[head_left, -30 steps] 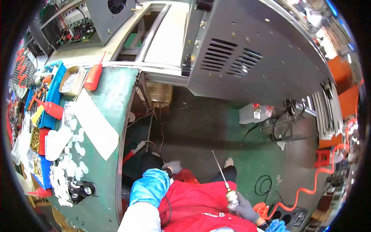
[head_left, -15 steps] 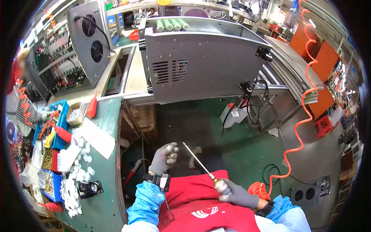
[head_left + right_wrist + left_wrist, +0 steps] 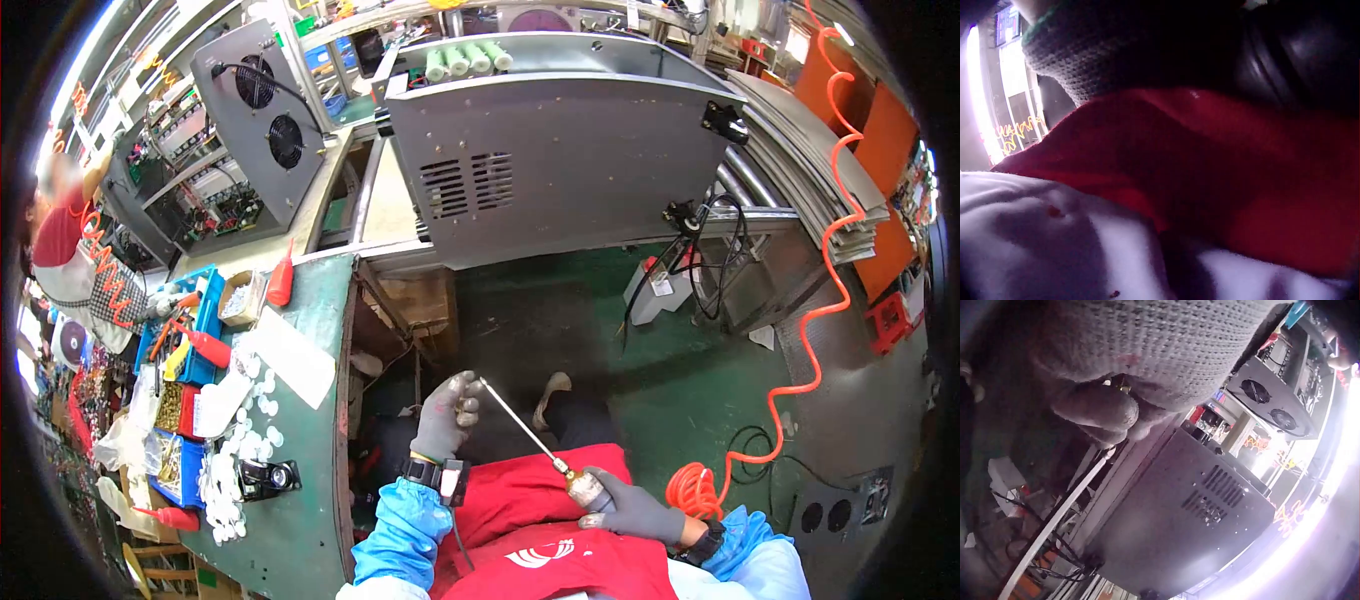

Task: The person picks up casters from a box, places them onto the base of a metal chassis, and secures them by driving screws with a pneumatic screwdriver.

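Observation:
In a grey knitted glove, my left hand (image 3: 445, 415) has its fingers curled, and in the left wrist view small metal pieces (image 3: 1124, 386) glint between them. My right hand (image 3: 640, 512), also gloved, grips the body of a driver (image 3: 587, 490) over the red apron. The driver's long thin shaft (image 3: 520, 424) slants up and left, its tip close beside the left fingertips; whether they touch I cannot tell. Cloth and a glove cuff (image 3: 1079, 56) fill much of the right wrist view, where the fingers are hidden.
A large grey metal panel (image 3: 590, 165) with slots stands ahead. On the left, a green bench (image 3: 310, 480) holds bins, red bottles and white discs. A coiled orange hose (image 3: 775, 400) hangs at the right. Another person (image 3: 65, 240) is at far left.
The head view has lifted from the floor towards the panel. My left hand has come up from low by the apron to the driver's tip. The driver remains in my right hand.

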The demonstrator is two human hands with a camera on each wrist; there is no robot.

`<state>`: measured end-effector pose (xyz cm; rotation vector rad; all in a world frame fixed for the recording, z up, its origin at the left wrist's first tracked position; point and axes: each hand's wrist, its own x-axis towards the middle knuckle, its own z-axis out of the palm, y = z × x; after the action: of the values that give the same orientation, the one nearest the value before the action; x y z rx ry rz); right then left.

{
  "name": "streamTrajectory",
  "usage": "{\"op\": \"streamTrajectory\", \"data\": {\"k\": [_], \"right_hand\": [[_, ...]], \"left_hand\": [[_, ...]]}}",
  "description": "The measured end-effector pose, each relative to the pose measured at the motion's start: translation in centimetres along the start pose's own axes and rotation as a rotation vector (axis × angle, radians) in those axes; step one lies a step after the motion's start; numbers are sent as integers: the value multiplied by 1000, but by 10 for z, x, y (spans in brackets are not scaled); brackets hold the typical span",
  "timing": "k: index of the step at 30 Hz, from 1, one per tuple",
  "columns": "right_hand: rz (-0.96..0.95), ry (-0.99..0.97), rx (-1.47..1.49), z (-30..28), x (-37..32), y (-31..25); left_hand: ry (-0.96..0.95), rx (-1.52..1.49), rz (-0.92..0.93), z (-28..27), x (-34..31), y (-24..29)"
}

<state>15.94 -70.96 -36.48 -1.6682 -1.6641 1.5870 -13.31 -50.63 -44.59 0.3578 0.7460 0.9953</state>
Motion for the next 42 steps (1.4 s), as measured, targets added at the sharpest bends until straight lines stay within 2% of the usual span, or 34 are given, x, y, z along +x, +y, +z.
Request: {"op": "streamTrajectory", "data": {"k": [3,7,17,21,28,31,34,37,40,41,42], "right_hand": [[94,-37,-15,-5,7,-8],[102,-34,2,-11,9,-23],[116,-77,-94,-13,12,-19],[109,-69,-96,-13,10,-23],[133,-66,-132,-17,9,-27],[-35,-43,-13,-15,16,-7],[126,-283,496,-19,26,1],[213,-390,1044,-18,22,-3],[190,-432,983,-23,31,6],[80,-330,842,-18,35,-13],[72,-312,802,-17,35,-24]], "left_hand": [[22,18,33,-3,-7,0],[76,2,38,1,4,0],[38,-57,-10,0,13,-4],[43,-42,25,3,13,-4],[135,204,99,16,8,2],[114,231,86,15,6,7],[-116,22,74,-3,6,8],[-115,49,125,-6,4,10],[1,210,195,7,-5,20],[-1,207,212,10,-8,23],[-1,203,232,14,-14,27]]}}
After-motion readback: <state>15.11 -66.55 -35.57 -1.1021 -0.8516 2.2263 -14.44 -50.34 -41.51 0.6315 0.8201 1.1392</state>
